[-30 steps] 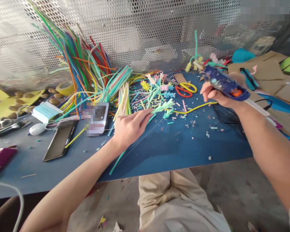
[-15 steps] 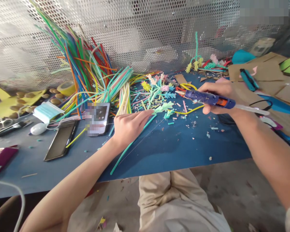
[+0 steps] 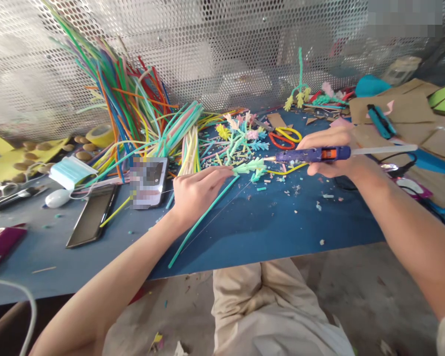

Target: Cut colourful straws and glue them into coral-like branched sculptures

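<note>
Between the fingertips of my left hand (image 3: 203, 190) is a pale green craft flower (image 3: 246, 167), made of small stick-like pieces. My right hand (image 3: 330, 148) is wrapped round a dark purple glue gun (image 3: 307, 155), with a whitish glue stick (image 3: 383, 149) poking out of its back. The gun's nozzle points left, at or very near the flower's tip. A long turquoise stem (image 3: 203, 221) slants under my left hand toward the table's front edge. Beneath the glue gun runs a bent yellow stem (image 3: 289, 171). A thin glue thread stretches below the flower.
Scissors (image 3: 284, 137) with red and yellow handles lie behind the glue gun. A large bundle of coloured stems (image 3: 122, 99) leans on the perforated metal panel (image 3: 230, 44). Phones (image 3: 92, 215), a blue mask (image 3: 74, 173) and stones sit at left. Cardboard (image 3: 393, 106) lies at right.
My right hand has swung the glue gun down and level, bringing its nozzle left to the flower's tip. The scissors' handles now show more fully. My left hand has hardly moved.
</note>
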The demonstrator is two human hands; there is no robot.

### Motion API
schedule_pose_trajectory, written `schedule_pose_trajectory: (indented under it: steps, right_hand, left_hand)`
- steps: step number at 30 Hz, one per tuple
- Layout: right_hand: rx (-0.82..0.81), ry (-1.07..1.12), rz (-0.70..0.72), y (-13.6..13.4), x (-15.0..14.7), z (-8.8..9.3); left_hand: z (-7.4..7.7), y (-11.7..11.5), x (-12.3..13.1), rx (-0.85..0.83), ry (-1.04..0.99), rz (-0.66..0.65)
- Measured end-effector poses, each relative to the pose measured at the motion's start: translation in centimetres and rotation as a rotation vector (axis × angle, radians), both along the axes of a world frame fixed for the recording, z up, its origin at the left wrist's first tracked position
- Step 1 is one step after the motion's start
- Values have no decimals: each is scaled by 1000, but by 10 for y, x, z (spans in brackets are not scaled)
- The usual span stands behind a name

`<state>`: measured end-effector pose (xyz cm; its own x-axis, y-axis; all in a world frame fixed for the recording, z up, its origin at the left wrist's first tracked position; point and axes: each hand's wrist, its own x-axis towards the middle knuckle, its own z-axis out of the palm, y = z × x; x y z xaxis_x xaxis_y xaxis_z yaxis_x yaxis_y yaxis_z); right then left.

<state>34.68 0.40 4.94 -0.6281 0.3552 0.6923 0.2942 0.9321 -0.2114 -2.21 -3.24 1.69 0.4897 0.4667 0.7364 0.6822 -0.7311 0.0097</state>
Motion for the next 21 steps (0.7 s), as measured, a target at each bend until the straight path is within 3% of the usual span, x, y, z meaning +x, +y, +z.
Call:
schedule_pose_trajectory:
  steps: [4,12,21]
  right_hand:
    - [-8,53,-29,0,3,1]
    - [-235,245,47,-11,-9,10]
    - [-324,349,51,-16,-22,-6]
  left_hand:
    - [2,-2,0,3,-31,-27]
    - [4,2,-3,157,-212,-165]
    - [3,3,-8,163,-70,-126]
